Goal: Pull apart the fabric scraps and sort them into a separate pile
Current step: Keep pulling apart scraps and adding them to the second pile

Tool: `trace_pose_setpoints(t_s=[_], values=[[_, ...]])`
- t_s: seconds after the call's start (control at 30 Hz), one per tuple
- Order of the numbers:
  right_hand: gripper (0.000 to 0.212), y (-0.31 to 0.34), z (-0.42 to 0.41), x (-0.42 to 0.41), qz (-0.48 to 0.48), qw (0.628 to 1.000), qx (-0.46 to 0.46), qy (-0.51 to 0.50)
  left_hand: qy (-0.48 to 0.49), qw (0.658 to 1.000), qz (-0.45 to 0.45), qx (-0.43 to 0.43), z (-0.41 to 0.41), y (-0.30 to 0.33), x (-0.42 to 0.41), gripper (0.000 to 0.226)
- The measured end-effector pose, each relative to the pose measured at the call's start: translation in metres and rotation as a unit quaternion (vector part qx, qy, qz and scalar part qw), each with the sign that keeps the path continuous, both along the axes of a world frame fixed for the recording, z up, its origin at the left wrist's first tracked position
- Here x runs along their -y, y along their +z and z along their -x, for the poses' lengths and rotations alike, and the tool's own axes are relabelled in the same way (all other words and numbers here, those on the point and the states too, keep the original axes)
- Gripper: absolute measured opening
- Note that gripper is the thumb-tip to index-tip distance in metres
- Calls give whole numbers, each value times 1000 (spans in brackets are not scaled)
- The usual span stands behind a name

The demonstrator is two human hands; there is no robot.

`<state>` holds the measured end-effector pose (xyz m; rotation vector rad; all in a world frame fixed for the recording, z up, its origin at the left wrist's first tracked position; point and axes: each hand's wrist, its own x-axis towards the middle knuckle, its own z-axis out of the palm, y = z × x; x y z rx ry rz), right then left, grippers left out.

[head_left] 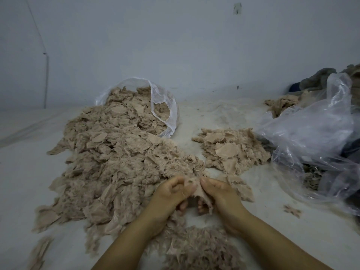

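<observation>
- The left hand (171, 193) and the right hand (218, 193) meet close together at the near edge of the big heap (116, 162), each grip closed, thumb against curled fingers, on an opposite side of one beige scrap (194, 189); holding it at both sides this way suits tugging it apart.
- The scrap hangs between the two hands just above the surface (214, 117), touching the fringe of the heap, so it is likely being separated from the fuzzy mass.
- The sorted pile (231, 151) lies apart, beyond the right hand, with a bare strip between it and the heap; the gap probably keeps pulled pieces from mixing back in.
- A clear bag (165, 106) lies on its side at the far end of the heap, mouth open toward the person, scraps spilling from it into the heap.
- A second, crumpled plastic bag (311, 137) sits on the right; dark items show through it, but what they are cannot be told.
- More scraps (200, 248) lie loose beneath the forearms, near the person.
</observation>
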<state>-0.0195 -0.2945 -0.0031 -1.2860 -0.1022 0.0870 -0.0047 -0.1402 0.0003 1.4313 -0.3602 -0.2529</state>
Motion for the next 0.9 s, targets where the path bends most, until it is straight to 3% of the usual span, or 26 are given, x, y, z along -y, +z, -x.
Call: trace_pose_setpoints(t_s=[0.07, 0.2, 0.37, 0.47, 0.53, 0.6, 0.63, 0.7, 0.8, 0.9], values=[[39, 2, 3, 0, 29, 999, 20, 16, 14, 1000, -7, 0, 0, 0, 1, 8], [47, -1, 2, 3, 45, 999, 17, 6, 50, 998, 20, -43, -2, 2, 0, 24], [16, -1, 1, 2, 63, 997, 25, -33, 35, 998, -40, -25, 0, 0, 2, 27], [24, 0, -4, 5, 71, 992, 5, -109, 32, 998, -45, -6, 1, 1, 2, 28], [24, 3, -9, 19, 167, 964, 23, -207, 42, 999, -27, 15, -1, 5, 0, 34], [14, 5, -12, 34, 341, 892, 69, -288, 58, 998, 14, 16, -5, 10, -6, 41], [12, 6, -11, 36, 379, 870, 92, -302, 54, 998, 44, 3, -8, 11, -9, 43], [18, 6, -5, 26, 374, 884, 124, -252, 28, 994, 99, -35, -10, 12, -12, 45], [28, 2, 5, -4, 366, 926, 78, -52, -1, 990, 119, -73, -8, 9, -8, 41], [23, -9, 4, -13, 476, 872, 107, 29, 12, 995, 80, -53, -10, 8, -8, 30]])
